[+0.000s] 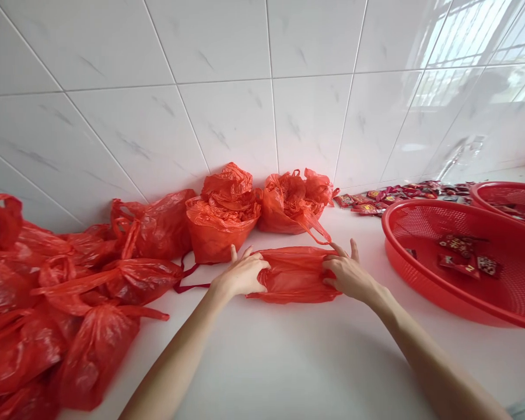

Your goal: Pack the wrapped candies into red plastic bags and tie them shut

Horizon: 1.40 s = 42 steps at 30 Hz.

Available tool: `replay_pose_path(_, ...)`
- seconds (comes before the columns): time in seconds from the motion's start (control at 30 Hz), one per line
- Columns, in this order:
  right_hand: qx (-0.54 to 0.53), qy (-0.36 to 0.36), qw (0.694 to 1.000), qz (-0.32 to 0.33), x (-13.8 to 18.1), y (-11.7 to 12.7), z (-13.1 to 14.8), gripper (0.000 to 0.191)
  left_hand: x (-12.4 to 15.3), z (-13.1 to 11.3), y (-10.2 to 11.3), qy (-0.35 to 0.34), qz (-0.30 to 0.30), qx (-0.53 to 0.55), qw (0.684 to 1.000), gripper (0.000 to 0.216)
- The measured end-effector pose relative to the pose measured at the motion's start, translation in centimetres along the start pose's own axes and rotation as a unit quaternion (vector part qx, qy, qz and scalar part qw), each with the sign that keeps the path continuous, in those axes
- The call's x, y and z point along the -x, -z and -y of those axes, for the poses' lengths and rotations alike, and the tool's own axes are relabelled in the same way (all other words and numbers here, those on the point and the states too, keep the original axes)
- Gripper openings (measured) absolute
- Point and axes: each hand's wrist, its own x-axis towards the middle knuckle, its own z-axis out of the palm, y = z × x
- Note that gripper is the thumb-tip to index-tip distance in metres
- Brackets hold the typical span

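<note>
A red plastic bag (295,274) lies flat on the white counter (289,361) in front of me. My left hand (242,274) pinches its left edge, fingers curled into the plastic. At the bag's right edge my right hand (350,275) grips the plastic the same way, with thumb and one finger raised. The bag is stretched between both hands.
Filled red bags (221,216) stand against the tiled wall, with another bag (295,201) beside them, and a heap of tied red bags (70,303) fills the left. A red mesh basket (464,291) with a few small packets sits at right; loose packets (394,198) lie behind it.
</note>
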Motion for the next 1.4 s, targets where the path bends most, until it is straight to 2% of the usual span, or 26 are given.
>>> replay_pose_path(0.1,0.014,0.012,1.000,-0.008,0.1,0.0,-0.2,0.015,0.4,0.1,0.4,-0.028,-0.026,0.003,0.999,0.049)
replay_pose_path(0.23,0.023,0.066,0.996,-0.058,0.3,0.0,0.0,0.020,0.6,-1.2,0.5,-0.102,-0.125,0.011,0.987,0.025)
replay_pose_path(0.3,0.016,0.075,0.993,-0.086,0.3,0.1,0.2,0.023,0.2,-1.9,0.2,-0.126,-0.147,0.012,0.981,0.027)
replay_pose_path(0.4,0.002,0.075,0.992,-0.102,0.3,0.1,0.4,0.023,-0.6,-2.0,-0.5,-0.113,-0.112,0.000,0.987,0.024)
replay_pose_path(0.53,-0.005,0.049,0.998,-0.050,0.2,0.0,0.1,0.005,-0.9,-1.4,-0.8,-0.038,-0.038,-0.004,0.999,0.046)
replay_pose_path(0.67,0.011,-0.011,1.000,-0.022,0.0,-0.4,-0.6,0.020,-0.5,-1.2,-0.5,-0.002,-0.011,-0.014,1.000,0.050)
replay_pose_path(0.8,0.017,0.006,0.999,-0.037,0.0,-0.4,-0.6,0.020,-0.1,-1.3,-0.3,-0.012,-0.003,-0.026,1.000,0.048)
replay_pose_path(0.87,0.016,0.027,0.998,-0.054,0.0,-0.3,-0.4,0.016,0.1,-1.4,-0.1,-0.041,-0.032,-0.027,0.998,0.041)
replay_pose_path(1.0,-0.009,0.074,0.992,-0.103,-0.1,-0.3,-0.1,0.002,0.4,-3.0,0.0,-0.145,-0.159,-0.005,0.977,0.024)
replay_pose_path(1.1,-0.036,0.092,0.983,-0.157,-0.4,-0.6,-0.1,0.015,0.4,-5.6,-1.7,-0.246,-0.214,0.033,0.945,0.024)
replay_pose_path(1.2,-0.056,0.106,0.973,-0.195,-0.6,-0.9,-0.3,0.021,0.9,-8.8,-5.6,-0.359,-0.210,0.056,0.908,0.025)
replay_pose_path(1.27,-0.070,0.120,0.967,-0.212,-0.7,-0.9,-0.3,0.021,1.4,-10.5,-8.4,-0.438,-0.218,0.050,0.870,0.026)
replay_pose_path(1.33,-0.084,0.133,0.959,-0.235,-0.7,-0.9,-0.3,0.020,1.7,-11.4,-10.6,-0.465,-0.237,0.046,0.852,0.030)
replay_pose_path(1.4,-0.101,0.146,0.950,-0.257,-0.7,-0.9,-0.2,0.020,1.6,-11.5,-11.7,-0.450,-0.262,0.050,0.852,0.032)
